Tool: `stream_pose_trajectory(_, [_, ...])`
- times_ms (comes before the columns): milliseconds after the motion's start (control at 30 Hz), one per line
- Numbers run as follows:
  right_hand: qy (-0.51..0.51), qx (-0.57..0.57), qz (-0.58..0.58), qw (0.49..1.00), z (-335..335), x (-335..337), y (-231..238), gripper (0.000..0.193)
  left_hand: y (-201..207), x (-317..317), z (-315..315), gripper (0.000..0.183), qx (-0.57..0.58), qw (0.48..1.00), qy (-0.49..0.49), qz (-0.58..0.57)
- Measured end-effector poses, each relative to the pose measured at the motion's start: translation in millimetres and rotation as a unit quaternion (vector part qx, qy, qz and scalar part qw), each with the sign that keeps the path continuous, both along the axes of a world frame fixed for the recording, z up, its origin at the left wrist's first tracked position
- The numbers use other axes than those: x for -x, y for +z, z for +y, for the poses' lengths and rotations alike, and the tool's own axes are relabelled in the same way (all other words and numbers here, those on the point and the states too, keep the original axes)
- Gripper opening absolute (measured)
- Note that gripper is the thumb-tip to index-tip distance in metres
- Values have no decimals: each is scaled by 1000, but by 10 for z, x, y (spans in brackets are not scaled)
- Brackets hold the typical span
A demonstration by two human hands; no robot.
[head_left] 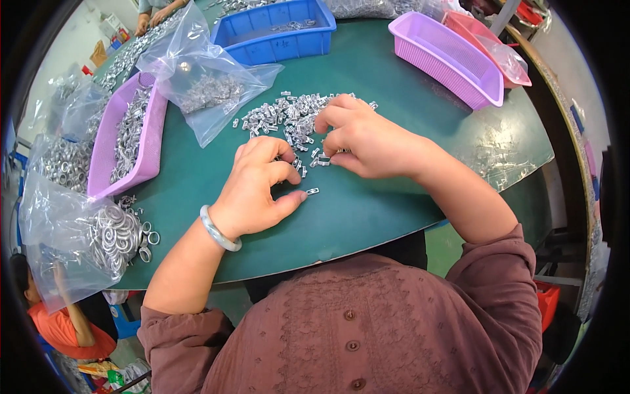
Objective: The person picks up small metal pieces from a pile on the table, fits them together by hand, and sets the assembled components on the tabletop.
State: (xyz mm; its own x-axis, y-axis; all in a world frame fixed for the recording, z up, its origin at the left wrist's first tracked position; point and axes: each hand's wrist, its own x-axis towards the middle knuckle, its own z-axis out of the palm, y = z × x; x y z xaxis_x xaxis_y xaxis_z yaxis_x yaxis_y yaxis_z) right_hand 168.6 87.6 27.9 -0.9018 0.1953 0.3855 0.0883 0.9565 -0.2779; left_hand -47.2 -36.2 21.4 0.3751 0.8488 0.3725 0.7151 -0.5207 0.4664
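Small silver metal pieces, shaped like oblong links, lie in a loose pile point(279, 115) on the green table in front of me. My left hand point(252, 184), with a pale bangle on its wrist, rests at the pile's near left side. Its fingers are curled but apart, and its thumb tip is beside a single metal piece point(313, 191). Over the right side of the pile is my right hand point(371, 141), fingers bent and spread, thumb close to a few loose pieces point(320, 159). Neither hand visibly grips a piece, though some fingertips are partly hidden.
Left stands a purple basket point(157, 131) of metal parts, near plastic bags point(49, 223) and silver rings point(118, 236). A clear bag point(213, 92) of small parts lies beyond. Farther back are a blue bin point(275, 49), another purple basket point(453, 69) and another person's hands point(154, 18).
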Motion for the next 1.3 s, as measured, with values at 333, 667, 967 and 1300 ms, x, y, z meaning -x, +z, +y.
stream_pose_trajectory(333, [-31,-76,7,997,-228,-31,-134,9,-128,-129,-38,15,-31,999,-12,13])
stream_pose_trajectory(667, [-67,-21,30,997,-264,-67,-203,13,-136,-166,-44,14,-20,1000,7,-9])
stream_pose_trajectory(967, [-73,7,51,996,-282,-58,-264,9,-117,-146,-56,15,19,999,-13,-25])
stream_pose_trajectory(1300, [-70,34,62,995,-309,-66,-287,7,-129,-147,-65,17,13,1000,-9,-15])
